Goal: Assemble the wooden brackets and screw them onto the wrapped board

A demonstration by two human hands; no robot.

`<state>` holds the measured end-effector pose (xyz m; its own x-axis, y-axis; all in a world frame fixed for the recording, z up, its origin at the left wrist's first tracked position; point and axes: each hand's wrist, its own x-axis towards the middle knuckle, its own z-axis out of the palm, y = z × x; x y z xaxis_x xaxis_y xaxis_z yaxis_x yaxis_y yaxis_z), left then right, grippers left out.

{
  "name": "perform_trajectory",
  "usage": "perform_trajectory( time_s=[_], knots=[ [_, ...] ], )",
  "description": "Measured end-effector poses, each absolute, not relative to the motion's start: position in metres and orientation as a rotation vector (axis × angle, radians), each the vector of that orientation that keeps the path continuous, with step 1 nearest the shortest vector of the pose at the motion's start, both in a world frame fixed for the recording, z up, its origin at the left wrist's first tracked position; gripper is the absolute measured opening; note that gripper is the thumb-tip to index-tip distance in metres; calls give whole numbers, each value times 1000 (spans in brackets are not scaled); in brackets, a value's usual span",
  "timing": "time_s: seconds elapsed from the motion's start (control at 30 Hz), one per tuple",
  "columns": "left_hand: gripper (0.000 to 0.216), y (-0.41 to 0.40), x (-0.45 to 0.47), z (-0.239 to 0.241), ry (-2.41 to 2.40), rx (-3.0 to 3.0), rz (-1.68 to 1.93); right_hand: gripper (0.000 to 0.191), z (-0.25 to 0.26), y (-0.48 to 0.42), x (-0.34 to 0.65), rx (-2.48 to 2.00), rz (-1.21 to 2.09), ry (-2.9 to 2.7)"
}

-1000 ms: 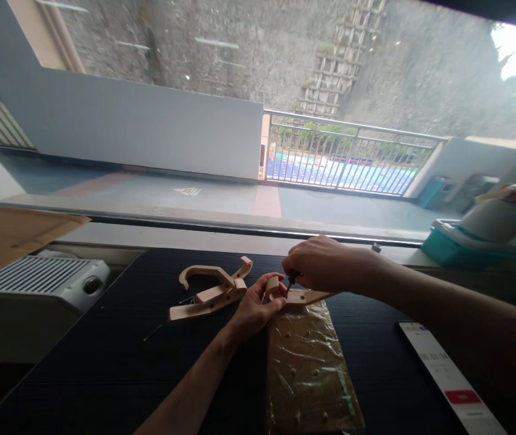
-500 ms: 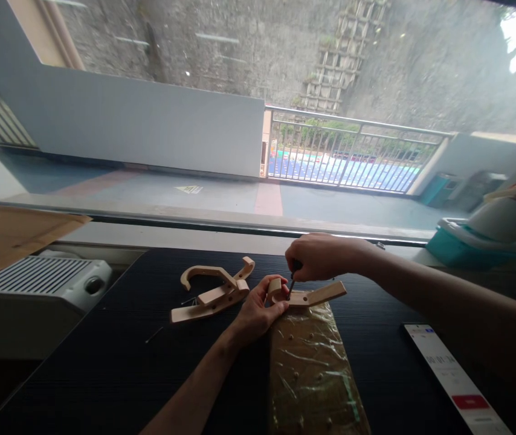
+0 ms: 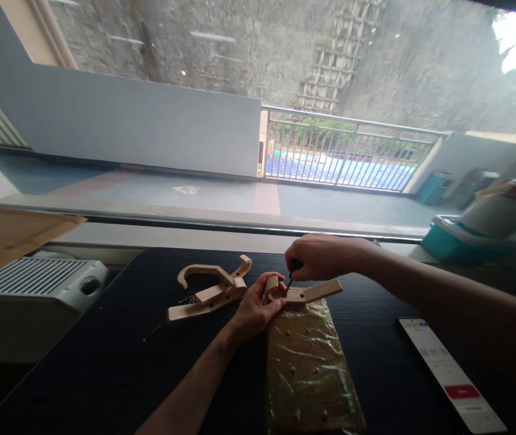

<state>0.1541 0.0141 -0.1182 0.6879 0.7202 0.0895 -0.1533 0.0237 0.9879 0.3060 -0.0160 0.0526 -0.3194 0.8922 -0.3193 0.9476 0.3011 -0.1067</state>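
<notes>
My left hand [image 3: 254, 307] grips the curled end of a curved wooden hook piece [image 3: 316, 292] and holds it against the top edge of a plastic-wrapped wooden board [image 3: 309, 362]. My right hand [image 3: 316, 257] is closed round a small dark screwdriver [image 3: 290, 279] whose tip points down into the hook piece. Two more wooden hook pieces [image 3: 210, 289] lie crossed on the black table [image 3: 104, 362], just left of my left hand.
Loose screws [image 3: 151, 333] lie on the table near the spare hooks. A phone [image 3: 451, 374] with a lit screen lies at the right. A white heater [image 3: 35, 284] and cardboard [image 3: 8, 232] stand at the left, a teal-based appliance [image 3: 470, 241] at the right by the window.
My right hand lifted slightly, uncovering the long end of the hook piece. It stays over the same spot with the screwdriver. The left hand has kept its grip.
</notes>
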Motion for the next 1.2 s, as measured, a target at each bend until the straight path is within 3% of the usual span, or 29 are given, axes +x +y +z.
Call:
perform_trajectory(
  time_s=[0.37, 0.83, 1.2],
  knots=[
    [34, 12, 155, -120, 497, 1394, 735, 20, 53, -37, 303, 1687, -227, 2451],
    [48, 14, 154, -117, 510, 1295, 690, 18, 60, -23, 293, 1579, -126, 2411],
    [46, 15, 154, -118, 503, 1319, 703, 17, 53, -19, 302, 1731, -295, 2346]
  ],
)
